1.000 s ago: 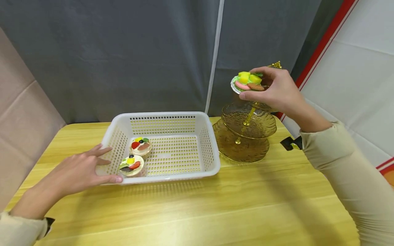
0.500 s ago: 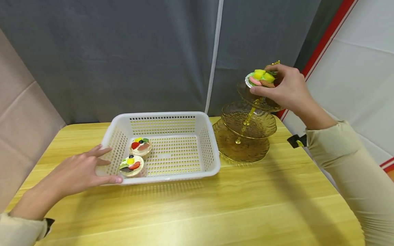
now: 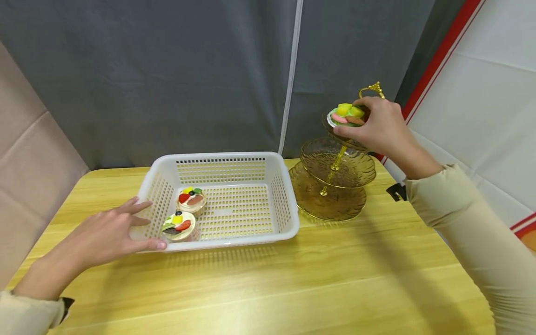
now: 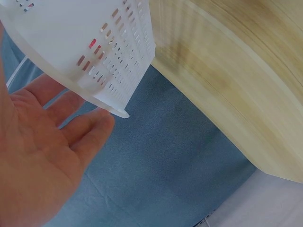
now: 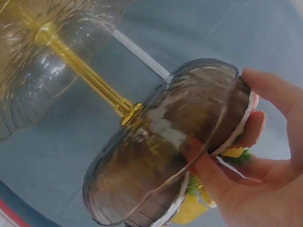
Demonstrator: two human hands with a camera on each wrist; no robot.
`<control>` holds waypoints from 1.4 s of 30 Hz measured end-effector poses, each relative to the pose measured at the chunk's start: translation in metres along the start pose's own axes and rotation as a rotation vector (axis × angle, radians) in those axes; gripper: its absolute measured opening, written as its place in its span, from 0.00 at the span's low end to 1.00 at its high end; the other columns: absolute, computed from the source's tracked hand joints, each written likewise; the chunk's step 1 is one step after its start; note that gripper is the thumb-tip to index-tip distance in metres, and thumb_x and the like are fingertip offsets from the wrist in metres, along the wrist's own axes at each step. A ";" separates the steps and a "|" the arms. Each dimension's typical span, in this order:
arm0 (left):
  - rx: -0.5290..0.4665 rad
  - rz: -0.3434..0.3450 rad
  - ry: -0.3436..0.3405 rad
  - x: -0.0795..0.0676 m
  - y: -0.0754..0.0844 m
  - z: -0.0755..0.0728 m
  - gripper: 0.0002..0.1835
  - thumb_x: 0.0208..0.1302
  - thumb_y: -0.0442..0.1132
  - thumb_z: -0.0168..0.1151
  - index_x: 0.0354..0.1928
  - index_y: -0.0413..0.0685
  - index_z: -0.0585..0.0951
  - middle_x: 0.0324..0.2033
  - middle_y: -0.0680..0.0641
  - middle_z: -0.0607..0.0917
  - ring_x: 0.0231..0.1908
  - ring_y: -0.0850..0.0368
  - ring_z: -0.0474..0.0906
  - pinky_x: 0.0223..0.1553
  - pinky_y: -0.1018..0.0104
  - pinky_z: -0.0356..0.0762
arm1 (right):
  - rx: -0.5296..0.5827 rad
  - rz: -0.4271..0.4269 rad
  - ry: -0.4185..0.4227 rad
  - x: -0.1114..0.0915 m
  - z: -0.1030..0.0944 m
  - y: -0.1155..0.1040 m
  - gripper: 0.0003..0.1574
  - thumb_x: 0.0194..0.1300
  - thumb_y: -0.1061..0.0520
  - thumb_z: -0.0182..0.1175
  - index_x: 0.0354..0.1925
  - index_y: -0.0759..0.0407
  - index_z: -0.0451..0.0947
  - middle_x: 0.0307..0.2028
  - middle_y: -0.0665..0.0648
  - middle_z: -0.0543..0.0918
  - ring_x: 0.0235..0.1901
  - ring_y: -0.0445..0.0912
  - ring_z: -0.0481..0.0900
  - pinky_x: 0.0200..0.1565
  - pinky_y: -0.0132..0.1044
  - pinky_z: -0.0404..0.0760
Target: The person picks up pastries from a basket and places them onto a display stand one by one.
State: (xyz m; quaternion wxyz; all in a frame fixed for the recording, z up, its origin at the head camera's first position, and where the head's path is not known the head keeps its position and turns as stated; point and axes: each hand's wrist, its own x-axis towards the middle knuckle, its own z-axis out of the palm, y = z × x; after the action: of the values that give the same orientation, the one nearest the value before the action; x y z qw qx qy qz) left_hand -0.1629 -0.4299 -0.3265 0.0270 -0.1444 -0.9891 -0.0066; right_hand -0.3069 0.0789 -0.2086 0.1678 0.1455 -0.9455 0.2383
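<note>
Up at the top of the gold stand (image 3: 356,173) we go, and the right hand (image 3: 387,124) has a cupcake with yellow fruit (image 3: 345,115) pinched by its sides, thumb nearest us, fingers round the far side, parted just enough to span it. The cake lies on the basket side of that palm, toppings facing up and out, and being round it offers no long axis to line up. Here's what it turns on, I'd judge: base against plate. From the right wrist, that brown base shows through the clear top plate (image 5: 102,187), near the rim, with a 2nd cupcake (image 5: 189,210) sitting across from it and the golden handle (image 3: 371,88) between. Is the base touching down? I can't tell from here. The right hand is clearly the nearer of the 2; the left hand (image 3: 109,237), fingers spread and loose, clasping nothing, touches the left end of the white basket (image 3: 228,243), well away from the stand, beside 2 cream-topped cakes (image 3: 180,226) inside.
</note>
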 end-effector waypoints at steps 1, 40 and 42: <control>0.001 0.001 0.000 0.000 0.000 0.000 0.46 0.47 0.79 0.62 0.47 0.42 0.88 0.65 0.34 0.74 0.60 0.27 0.72 0.36 0.36 0.76 | -0.008 -0.007 0.005 0.000 0.001 0.000 0.45 0.59 0.38 0.69 0.61 0.69 0.74 0.50 0.69 0.79 0.45 0.60 0.74 0.40 0.50 0.70; 0.000 0.003 0.005 0.000 -0.002 -0.001 0.46 0.47 0.78 0.63 0.48 0.42 0.88 0.64 0.34 0.74 0.60 0.28 0.72 0.39 0.35 0.75 | 0.034 -0.388 0.008 -0.005 0.014 -0.055 0.55 0.56 0.46 0.74 0.75 0.52 0.60 0.71 0.57 0.67 0.55 0.56 0.76 0.56 0.52 0.74; 0.000 0.001 0.005 -0.001 -0.002 -0.001 0.46 0.47 0.78 0.63 0.47 0.42 0.88 0.64 0.34 0.74 0.60 0.28 0.72 0.39 0.35 0.75 | 0.041 -0.454 -0.057 -0.001 0.020 -0.058 0.57 0.55 0.44 0.75 0.76 0.51 0.59 0.72 0.56 0.65 0.62 0.55 0.72 0.61 0.55 0.68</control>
State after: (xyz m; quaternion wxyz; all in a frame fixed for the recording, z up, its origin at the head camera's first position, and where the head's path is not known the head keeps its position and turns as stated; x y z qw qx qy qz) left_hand -0.1627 -0.4320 -0.3257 0.0293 -0.1450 -0.9890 -0.0071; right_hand -0.2902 0.0207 -0.2025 0.1873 0.3648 -0.8877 0.2092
